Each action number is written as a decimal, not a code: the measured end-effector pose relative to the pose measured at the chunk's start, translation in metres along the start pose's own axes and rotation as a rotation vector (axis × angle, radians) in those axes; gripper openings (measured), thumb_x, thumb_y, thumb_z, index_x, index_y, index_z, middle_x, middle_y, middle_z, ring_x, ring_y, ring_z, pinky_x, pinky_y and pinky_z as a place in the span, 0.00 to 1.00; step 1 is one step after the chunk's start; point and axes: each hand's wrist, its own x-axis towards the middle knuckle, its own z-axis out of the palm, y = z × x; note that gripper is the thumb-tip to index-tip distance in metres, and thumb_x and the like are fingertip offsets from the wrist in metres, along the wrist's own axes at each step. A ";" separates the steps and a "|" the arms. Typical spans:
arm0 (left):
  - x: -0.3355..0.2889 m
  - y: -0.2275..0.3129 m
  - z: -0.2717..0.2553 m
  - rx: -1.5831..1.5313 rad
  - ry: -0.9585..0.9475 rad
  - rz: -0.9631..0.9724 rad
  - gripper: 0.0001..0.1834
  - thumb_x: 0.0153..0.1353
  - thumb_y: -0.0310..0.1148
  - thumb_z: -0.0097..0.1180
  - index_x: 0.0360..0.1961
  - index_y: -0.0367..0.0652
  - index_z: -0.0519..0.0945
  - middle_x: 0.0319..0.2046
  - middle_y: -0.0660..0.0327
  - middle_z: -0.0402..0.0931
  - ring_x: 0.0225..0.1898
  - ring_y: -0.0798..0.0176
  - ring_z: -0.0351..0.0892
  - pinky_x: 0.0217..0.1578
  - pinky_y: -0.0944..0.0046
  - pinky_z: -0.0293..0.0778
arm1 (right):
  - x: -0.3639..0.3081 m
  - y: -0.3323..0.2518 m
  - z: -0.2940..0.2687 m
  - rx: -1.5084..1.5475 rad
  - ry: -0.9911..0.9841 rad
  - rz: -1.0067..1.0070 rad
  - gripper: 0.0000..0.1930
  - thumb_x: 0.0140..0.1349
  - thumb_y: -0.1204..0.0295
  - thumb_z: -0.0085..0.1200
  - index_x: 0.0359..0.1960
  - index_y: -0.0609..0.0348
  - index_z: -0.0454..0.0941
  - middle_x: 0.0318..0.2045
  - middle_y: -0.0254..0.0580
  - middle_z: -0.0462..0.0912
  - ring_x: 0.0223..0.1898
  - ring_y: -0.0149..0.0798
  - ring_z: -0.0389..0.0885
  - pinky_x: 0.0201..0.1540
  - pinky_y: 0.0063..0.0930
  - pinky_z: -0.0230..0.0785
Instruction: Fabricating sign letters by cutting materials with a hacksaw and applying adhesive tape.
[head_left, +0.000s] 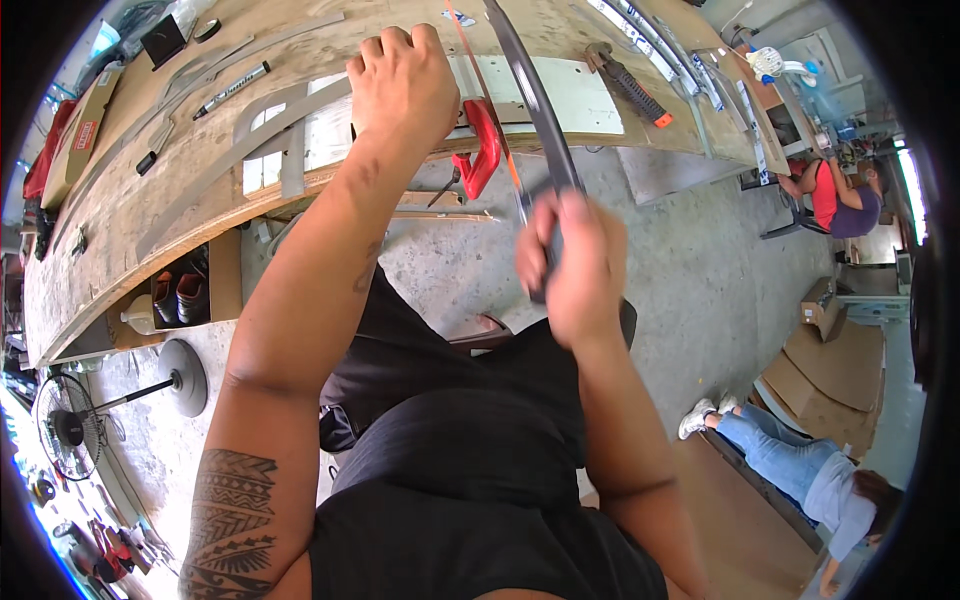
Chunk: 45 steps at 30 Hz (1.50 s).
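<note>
A hacksaw with a dark frame point(535, 88) and an orange blade point(470, 52) is in my right hand point(577, 265), whose fingers wrap round its handle, somewhat blurred. The saw stretches from the front of my body over the bench edge. My left hand point(405, 88) rests on the bench with fingers curled down over a long flat metal strip point(255, 135); the gripped part is hidden beneath the hand. Between my hands, a red clamp point(484, 150) hangs at the bench's front edge, close beside the blade.
The wooden workbench point(290, 50) holds a white plate point(590, 95), a marker point(232, 88) and a hammer-like tool with a black-and-orange grip point(630, 85). A fan point(70, 428) stands at left. One person point(845, 200) sits far right; another point(800, 470) is lower right.
</note>
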 end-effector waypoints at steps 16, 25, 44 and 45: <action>0.000 0.000 0.001 0.009 -0.006 0.001 0.20 0.54 0.27 0.57 0.49 0.34 0.76 0.50 0.42 0.75 0.56 0.40 0.73 0.56 0.43 0.67 | -0.157 0.006 -0.032 -0.005 0.068 0.091 0.30 0.66 0.41 0.49 0.28 0.60 0.66 0.16 0.40 0.69 0.18 0.33 0.68 0.21 0.28 0.61; -0.001 -0.002 -0.001 0.019 -0.010 0.000 0.21 0.53 0.28 0.58 0.49 0.34 0.76 0.51 0.43 0.75 0.56 0.41 0.74 0.56 0.43 0.68 | 0.006 0.003 0.002 -0.060 -0.017 -0.036 0.22 0.73 0.52 0.41 0.28 0.58 0.66 0.15 0.37 0.69 0.16 0.30 0.67 0.20 0.27 0.59; -0.001 0.013 -0.022 -0.001 -0.043 -0.051 0.16 0.58 0.29 0.51 0.47 0.36 0.76 0.48 0.44 0.76 0.54 0.42 0.74 0.55 0.45 0.69 | -0.156 0.002 -0.033 0.001 0.056 0.111 0.29 0.67 0.42 0.50 0.28 0.60 0.67 0.17 0.42 0.69 0.18 0.34 0.67 0.20 0.28 0.59; -0.001 0.014 -0.023 -0.004 -0.049 -0.051 0.16 0.58 0.29 0.51 0.47 0.36 0.76 0.48 0.44 0.76 0.54 0.42 0.74 0.55 0.45 0.69 | -0.135 -0.001 -0.026 0.009 0.060 0.090 0.29 0.68 0.42 0.49 0.28 0.60 0.67 0.17 0.42 0.69 0.18 0.34 0.68 0.20 0.28 0.59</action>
